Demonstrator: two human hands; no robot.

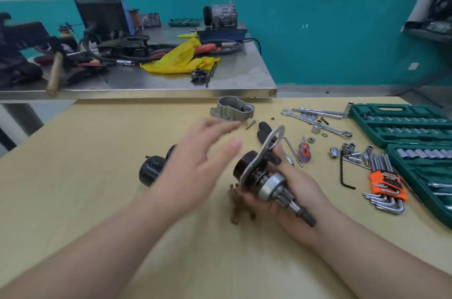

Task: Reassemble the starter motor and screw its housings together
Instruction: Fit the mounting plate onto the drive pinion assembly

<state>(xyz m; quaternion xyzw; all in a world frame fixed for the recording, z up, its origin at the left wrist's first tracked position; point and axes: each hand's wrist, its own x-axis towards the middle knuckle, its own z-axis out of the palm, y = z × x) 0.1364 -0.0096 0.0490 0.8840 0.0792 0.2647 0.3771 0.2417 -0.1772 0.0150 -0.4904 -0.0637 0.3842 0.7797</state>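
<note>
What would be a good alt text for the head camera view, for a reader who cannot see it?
A person's right hand holds a partly assembled starter motor core above a wooden table, while the open left hand reaches toward a grey metal housing. A black motor cylinder lies to the left; wrenches, hex keys and green socket cases lie to the right.

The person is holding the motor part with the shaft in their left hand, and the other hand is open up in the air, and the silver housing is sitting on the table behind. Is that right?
Almost. The head view shows the motor part with the shaft is held in the right hand, not the left. The left hand is the open one, raised in the air. The silver housing does sit on the table behind.
</note>
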